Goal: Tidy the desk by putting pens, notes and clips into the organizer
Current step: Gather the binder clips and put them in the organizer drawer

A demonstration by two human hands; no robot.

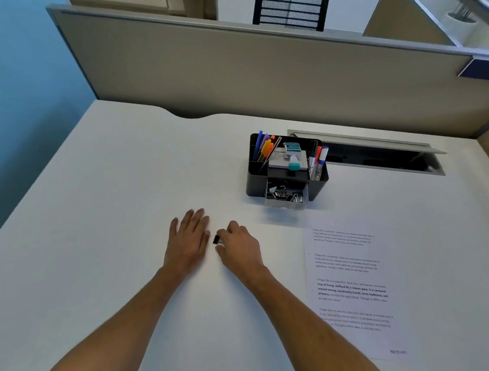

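A black desk organizer stands on the white desk at the centre right. Coloured pens fill its left slot, markers its right slot, and a stamp pad with a teal item sits on top. Its clear front drawer is pulled out and holds several binder clips. My right hand is shut on a small black binder clip, low over the desk in front of the organizer. Just left of the clip, my left hand lies flat on the desk with fingers spread.
A printed sheet of paper lies on the desk to the right of my right forearm. A cable tray with its lid raised sits behind the organizer. A grey partition wall bounds the desk's far edge.
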